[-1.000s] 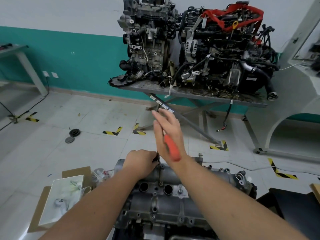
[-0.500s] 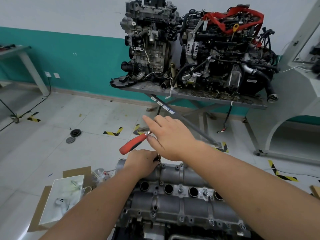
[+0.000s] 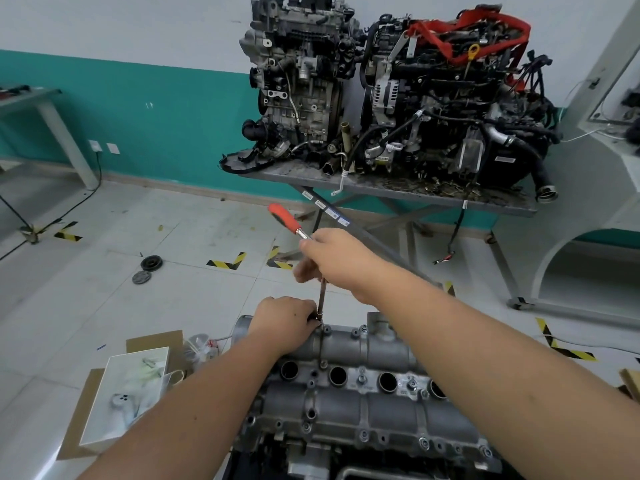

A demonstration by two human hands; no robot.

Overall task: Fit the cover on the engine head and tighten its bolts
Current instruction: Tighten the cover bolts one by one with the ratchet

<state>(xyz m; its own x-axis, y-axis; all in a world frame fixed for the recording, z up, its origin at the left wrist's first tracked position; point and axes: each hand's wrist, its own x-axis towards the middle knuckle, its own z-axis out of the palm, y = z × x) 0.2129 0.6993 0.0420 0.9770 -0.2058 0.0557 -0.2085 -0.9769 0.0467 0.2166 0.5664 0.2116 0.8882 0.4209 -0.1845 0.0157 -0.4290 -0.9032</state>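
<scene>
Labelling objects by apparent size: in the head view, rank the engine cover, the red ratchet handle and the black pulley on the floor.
Largest to smallest:
1. engine cover
2. red ratchet handle
3. black pulley
Nearness to the camera exaggerates the cover.

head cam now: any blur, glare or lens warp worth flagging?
Head view: even indoor light, no harsh glare; wide-angle warp bows the wall stripe and stretches both forearms; right hand slightly soft on the ratchet, cover fairly sharp.

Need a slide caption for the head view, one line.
Right hand swings a red-handled ratchet while left hand steadies its extension on a cover bolt.
</scene>
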